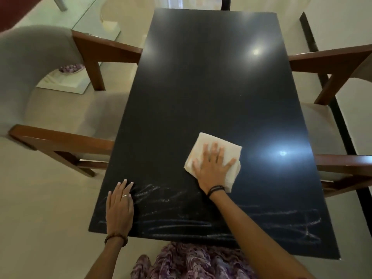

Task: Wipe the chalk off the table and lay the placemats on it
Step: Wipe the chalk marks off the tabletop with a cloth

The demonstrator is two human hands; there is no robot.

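A long black table (pixel 201 87) runs away from me. White chalk marks (pixel 181 224) streak its near end, from the left corner across to the right edge. A folded cream cloth (pixel 207 141) lies on the table just beyond the marks. My right hand (pixel 213 168) presses flat on the cloth with its fingers spread. My left hand (pixel 119 206) rests flat on the table's near left corner, fingers straight, beside the chalk. No placemats are in view.
Wooden chairs with grey seats flank the table, one on the left (pixel 50 109) and one on the right (pixel 332 121). A glass side table (pixel 94 23) stands at the far left. Pale tiled floor surrounds everything.
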